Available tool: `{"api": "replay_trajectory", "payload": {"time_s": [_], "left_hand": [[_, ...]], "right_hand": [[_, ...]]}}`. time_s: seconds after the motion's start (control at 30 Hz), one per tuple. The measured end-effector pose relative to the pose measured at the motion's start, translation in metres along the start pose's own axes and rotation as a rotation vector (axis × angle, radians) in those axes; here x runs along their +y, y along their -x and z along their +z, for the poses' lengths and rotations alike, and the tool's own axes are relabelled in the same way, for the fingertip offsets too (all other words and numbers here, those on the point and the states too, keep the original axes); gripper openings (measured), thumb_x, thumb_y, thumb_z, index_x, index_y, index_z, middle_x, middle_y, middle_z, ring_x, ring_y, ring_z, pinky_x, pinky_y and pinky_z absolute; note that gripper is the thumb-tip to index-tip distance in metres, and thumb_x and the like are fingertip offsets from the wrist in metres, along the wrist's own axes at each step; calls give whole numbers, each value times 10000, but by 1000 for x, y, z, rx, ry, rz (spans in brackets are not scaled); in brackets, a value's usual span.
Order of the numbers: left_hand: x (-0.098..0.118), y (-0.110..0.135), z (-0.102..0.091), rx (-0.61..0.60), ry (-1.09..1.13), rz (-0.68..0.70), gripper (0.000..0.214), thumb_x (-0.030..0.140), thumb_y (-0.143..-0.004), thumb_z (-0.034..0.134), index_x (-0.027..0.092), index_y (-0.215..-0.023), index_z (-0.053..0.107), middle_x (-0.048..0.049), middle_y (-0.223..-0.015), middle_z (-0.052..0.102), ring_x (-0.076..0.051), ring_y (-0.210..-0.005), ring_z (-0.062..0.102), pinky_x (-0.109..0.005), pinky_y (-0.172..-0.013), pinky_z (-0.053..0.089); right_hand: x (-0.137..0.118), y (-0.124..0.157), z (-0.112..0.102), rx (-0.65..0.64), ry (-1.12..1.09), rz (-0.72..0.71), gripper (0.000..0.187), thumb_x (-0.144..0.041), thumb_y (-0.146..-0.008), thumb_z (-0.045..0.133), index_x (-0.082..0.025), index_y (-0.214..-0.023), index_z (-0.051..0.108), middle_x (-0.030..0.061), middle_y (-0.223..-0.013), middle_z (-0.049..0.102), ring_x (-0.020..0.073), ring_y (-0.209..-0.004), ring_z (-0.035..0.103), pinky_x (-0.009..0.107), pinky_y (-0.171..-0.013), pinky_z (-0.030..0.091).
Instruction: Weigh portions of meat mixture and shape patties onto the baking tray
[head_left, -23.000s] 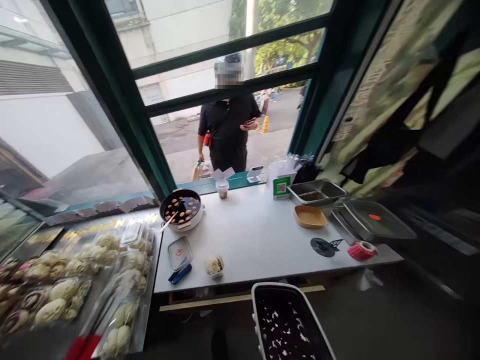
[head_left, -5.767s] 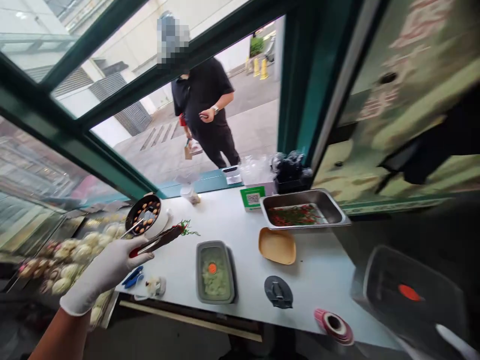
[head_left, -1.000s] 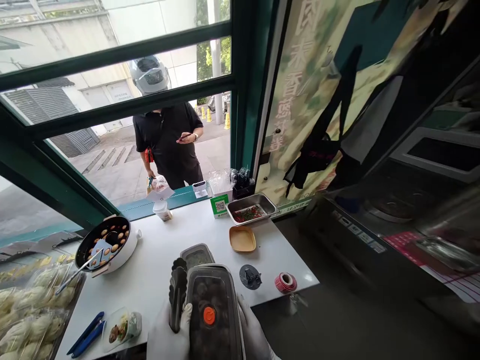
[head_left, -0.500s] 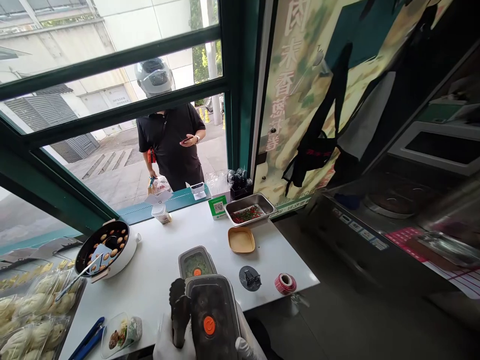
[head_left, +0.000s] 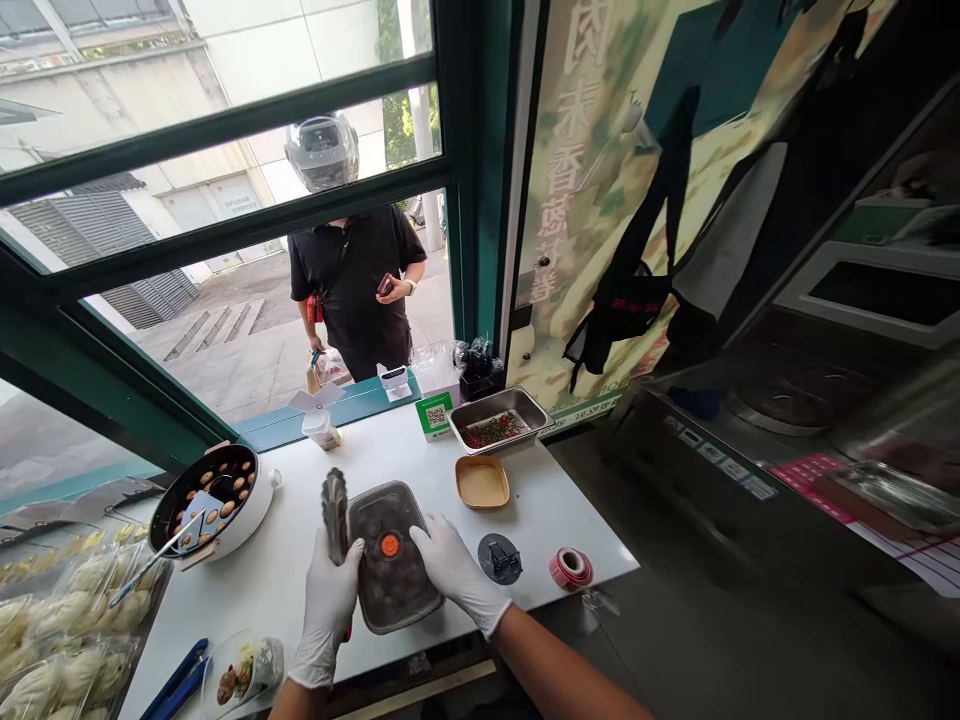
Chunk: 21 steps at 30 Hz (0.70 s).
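My left hand (head_left: 328, 590), in a white glove, is closed around tongs (head_left: 335, 512) with dark scalloped tips that point away from me. Its thumb also presses against the left side of a dark lidded food container (head_left: 397, 580) with an orange button on the lid. Opposite, my right hand (head_left: 451, 562), gloved too, grips the container's right edge, thumb on the lid. The container is over the white table (head_left: 300, 520) near its front edge; whether it rests on another container beneath cannot be seen. A brown paper tray (head_left: 482, 482) stands beyond my right hand.
Left are a round pot of eggs (head_left: 240, 500), blue-handled tongs (head_left: 176, 680) and a plastic food box (head_left: 241, 672). Behind are a metal pan (head_left: 501, 420) and a QR sign (head_left: 435, 415). A label roll (head_left: 571, 568) lies right. A helmeted person (head_left: 356, 280) stands outside the window.
My hands have carried the dark container forward, away from me, over the spot where the green-filled container showed; that one is now hidden. The person outside has shifted right.
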<state>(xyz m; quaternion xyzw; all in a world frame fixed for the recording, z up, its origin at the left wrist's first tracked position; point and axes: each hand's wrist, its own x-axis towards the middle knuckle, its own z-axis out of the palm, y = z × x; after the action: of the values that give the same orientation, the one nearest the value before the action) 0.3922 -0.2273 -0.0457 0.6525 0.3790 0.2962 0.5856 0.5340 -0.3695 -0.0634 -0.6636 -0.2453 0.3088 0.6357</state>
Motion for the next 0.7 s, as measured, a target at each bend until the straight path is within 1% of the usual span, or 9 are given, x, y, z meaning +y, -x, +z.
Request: {"api": "replay_trajectory", "payload": {"time_s": [0.07,0.1,0.17,0.23,0.27,0.33,0.47,0.57,0.7], "left_hand": [[-12,-9,0,-16,19,-44,580,458,-745,799,202,-1239,634,-105,-1206,712,-272,-1079,676,-350,-874,557],[-19,-11,-3,-25,37,-85,601,482,-711,827,187,-1203,650,-107,-1144,728,-259,-994,695,-329,-793,566],[-34,-13,-11,-28,78,-189,638,570,-654,847,131,-1084,675,-109,-938,743,-218,-739,692,-295,-589,537],[-46,-12,-17,-4,105,-276,666,661,-632,823,100,-956,669,-101,-778,713,-185,-568,640,-290,-486,501],[-51,-11,-18,8,124,-308,675,690,-636,805,98,-925,661,-101,-749,704,-184,-545,637,-300,-482,513],[-58,-8,-15,4,170,-353,667,699,-658,790,105,-931,657,-108,-751,712,-207,-570,673,-329,-523,562],[-63,-5,2,-93,306,-391,547,557,-713,834,122,-1004,675,-118,-871,757,-251,-744,744,-345,-649,619],[-66,-8,12,-143,431,-473,510,459,-748,841,109,-1086,684,-146,-981,768,-272,-865,752,-367,-743,632],[-70,-13,16,-140,459,-517,517,447,-761,828,94,-1112,688,-160,-953,770,-280,-835,750,-395,-742,633]], "right_hand": [[15,-10,-5,32,63,44,257,-390,-842,595,-210,-963,734,112,-1129,679,354,-1251,494,540,-1178,254],[22,-11,-7,47,75,64,268,-385,-838,594,-206,-988,726,115,-1143,674,350,-1258,493,533,-1173,268],[32,-11,-12,74,58,111,399,-399,-847,590,-195,-1183,661,130,-1313,622,328,-1341,452,499,-1186,273],[37,-10,-14,78,-3,164,557,-460,-870,582,-182,-1351,545,147,-1484,515,308,-1424,393,475,-1207,262],[37,-10,-14,65,-42,185,597,-500,-879,576,-180,-1380,517,148,-1518,490,304,-1439,388,469,-1207,272],[33,-12,-12,11,-127,205,598,-539,-871,598,-183,-1348,548,135,-1486,542,301,-1408,449,451,-1180,338],[26,-19,-6,-124,-276,225,512,-457,-821,683,-172,-1244,628,112,-1334,679,290,-1229,622,424,-1062,482],[27,-24,-1,-167,-336,272,462,-432,-825,663,-155,-1195,654,115,-1258,720,294,-1181,652,436,-1035,503],[28,-27,0,-157,-357,316,460,-412,-781,696,-155,-1162,672,107,-1173,750,303,-1161,658,436,-1036,495]]}}
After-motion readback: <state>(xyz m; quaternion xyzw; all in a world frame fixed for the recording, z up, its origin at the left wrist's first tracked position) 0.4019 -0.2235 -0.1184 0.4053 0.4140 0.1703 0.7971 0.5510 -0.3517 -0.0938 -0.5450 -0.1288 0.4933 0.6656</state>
